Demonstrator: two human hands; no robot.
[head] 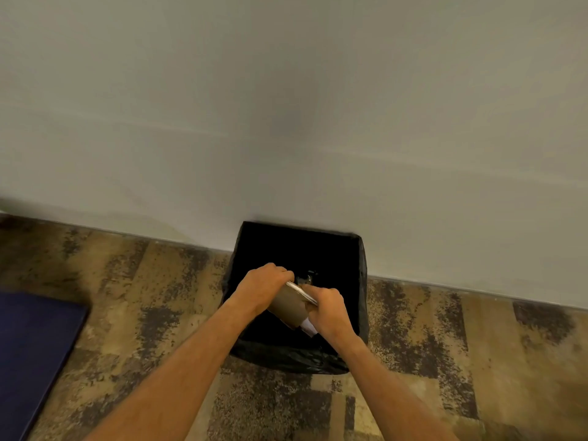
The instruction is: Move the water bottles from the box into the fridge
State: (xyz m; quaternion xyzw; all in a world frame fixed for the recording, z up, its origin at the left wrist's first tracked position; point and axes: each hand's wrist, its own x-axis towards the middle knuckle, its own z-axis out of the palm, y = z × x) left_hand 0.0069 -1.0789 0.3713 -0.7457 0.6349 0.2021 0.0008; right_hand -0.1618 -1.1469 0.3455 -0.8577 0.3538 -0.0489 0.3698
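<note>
"Over the black bin (286, 358), dead ahead at 12 o'clock, what are those 2 hands holding?"

"Folded cardboard (288, 305), brown and tilted. The left hand (265, 289) grips its upper end at 10 o'clock, fingers curled over the edge. The right hand (327, 311) clamps the lower end at 4 o'clock, a white scrap (308, 327) poking out beneath."

"Inside the bin?"

"Over its opening; how deep, I cannot tell. The bin stands against the wall (286, 106) on patterned carpet (143, 297)."

"Anything else?"

"A dark blue mat (31, 345) at 9 o'clock of the bin, well apart."
</note>
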